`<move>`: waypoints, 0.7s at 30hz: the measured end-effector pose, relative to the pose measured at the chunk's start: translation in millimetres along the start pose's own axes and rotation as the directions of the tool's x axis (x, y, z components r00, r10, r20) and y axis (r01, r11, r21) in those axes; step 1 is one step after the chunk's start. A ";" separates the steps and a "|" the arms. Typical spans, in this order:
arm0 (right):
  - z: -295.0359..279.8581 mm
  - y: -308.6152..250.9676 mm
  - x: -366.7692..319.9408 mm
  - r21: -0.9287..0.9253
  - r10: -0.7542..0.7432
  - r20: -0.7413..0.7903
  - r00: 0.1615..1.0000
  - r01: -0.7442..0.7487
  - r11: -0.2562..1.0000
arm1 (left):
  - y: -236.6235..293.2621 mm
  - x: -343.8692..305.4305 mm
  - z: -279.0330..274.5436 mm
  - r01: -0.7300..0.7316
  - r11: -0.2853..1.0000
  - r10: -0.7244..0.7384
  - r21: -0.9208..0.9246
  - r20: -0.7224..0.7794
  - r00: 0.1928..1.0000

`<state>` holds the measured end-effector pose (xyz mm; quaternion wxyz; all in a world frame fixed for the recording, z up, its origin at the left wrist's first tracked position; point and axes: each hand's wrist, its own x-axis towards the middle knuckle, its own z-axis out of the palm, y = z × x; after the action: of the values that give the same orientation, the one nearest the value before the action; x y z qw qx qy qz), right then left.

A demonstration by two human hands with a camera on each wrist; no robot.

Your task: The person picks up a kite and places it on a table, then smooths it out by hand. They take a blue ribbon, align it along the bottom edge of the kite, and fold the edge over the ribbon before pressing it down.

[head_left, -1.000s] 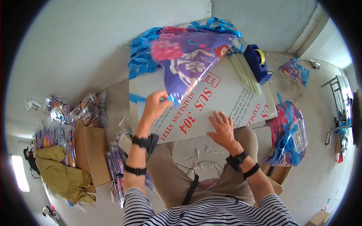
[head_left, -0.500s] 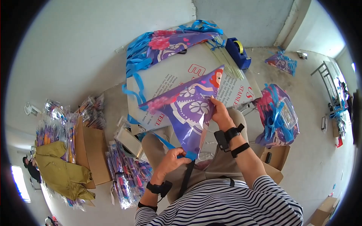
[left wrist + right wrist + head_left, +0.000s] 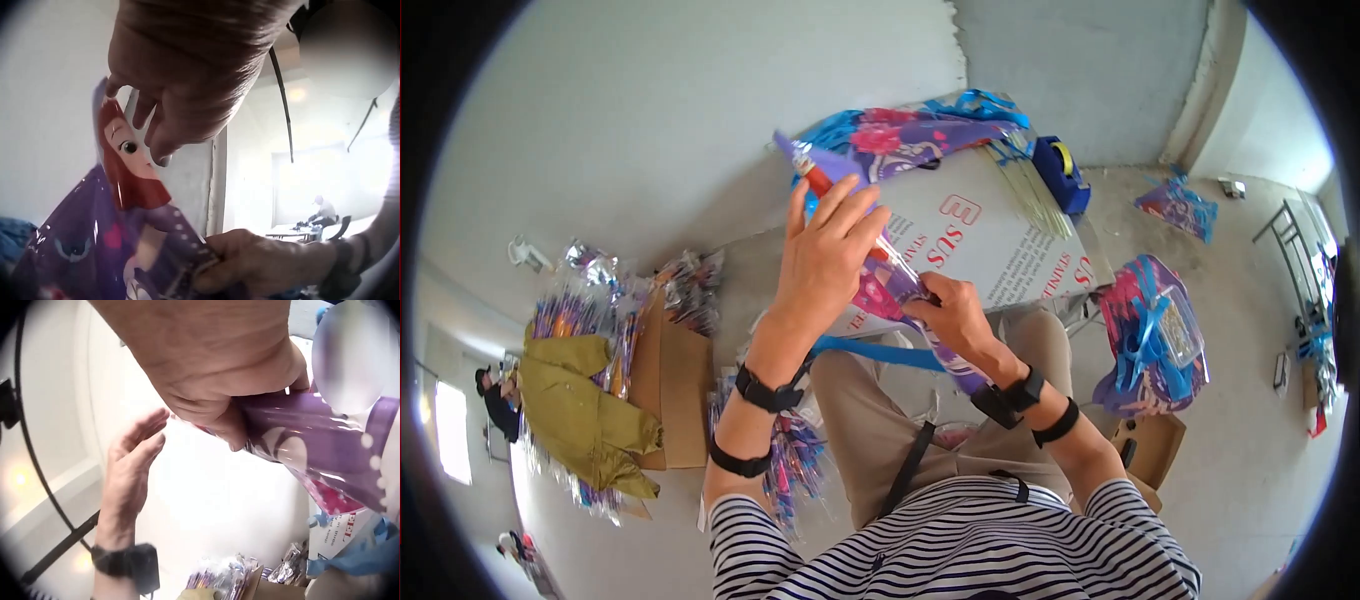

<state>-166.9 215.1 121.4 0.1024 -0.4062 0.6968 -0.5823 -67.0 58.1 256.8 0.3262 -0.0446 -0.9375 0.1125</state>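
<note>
A glossy purple printed film (image 3: 874,296), with a red-haired figure on it, is held up in a narrow folded or rolled shape. My left hand (image 3: 828,258) lies along its upper part with fingers extended; in the left wrist view the fingers of that hand (image 3: 181,75) are beside the printed face on the film (image 3: 94,219). Lower down, my right hand (image 3: 956,318) grips the film between thumb and curled fingers, seen also in the right wrist view, where the hand (image 3: 231,369) pinches the film (image 3: 281,415). A blue ribbon (image 3: 880,350) trails below.
On the board (image 3: 990,220) lie printed films with blue ribbons (image 3: 900,140), pale sticks (image 3: 1040,200) and a blue tape dispenser (image 3: 1061,178). Wrapped bundles, a cardboard box (image 3: 684,380) and a green jacket (image 3: 580,410) stand left; a ribboned bundle (image 3: 1135,350) is right.
The film was lifted off the board, spread between both hands, then drawn into a narrow shape. My left hand let go of the ribboned corner and moved up to the other end; my right hand now grips it.
</note>
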 end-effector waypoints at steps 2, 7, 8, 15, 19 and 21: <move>-9.7 -12.4 -1.7 -0.038 -0.042 0.014 0.999 0.043 0.998 | -6.6 2.0 -9.5 -0.016 1.000 0.016 0.024 -0.007 1.000; -49.2 -35.6 1.0 0.009 -0.076 0.092 0.993 0.075 0.997 | -8.6 5.8 -45.5 -0.020 0.996 0.020 0.084 0.003 1.000; -59.0 -38.1 1.1 0.003 -0.127 0.137 0.982 0.128 0.992 | -9.5 6.1 -54.9 0.004 0.997 -0.002 0.078 -0.018 1.000; -150.1 -30.7 3.0 -0.178 0.005 0.275 0.961 0.046 0.983 | -26.4 5.6 -129.9 0.140 0.982 -0.148 0.123 0.060 0.987; -187.3 -58.8 16.7 -0.242 -0.001 0.299 0.954 0.076 0.967 | -28.7 7.0 -155.9 0.242 0.970 -0.234 -0.004 0.240 0.942; -201.5 -79.8 24.9 -0.218 -0.084 0.284 0.955 0.150 0.964 | -32.4 10.4 -166.7 0.297 0.953 -0.266 -0.056 0.308 0.913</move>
<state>-271.4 345.5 261.6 0.1131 -0.5325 0.7152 -0.4383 28.2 58.6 397.8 0.1919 0.0918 -0.9769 0.0219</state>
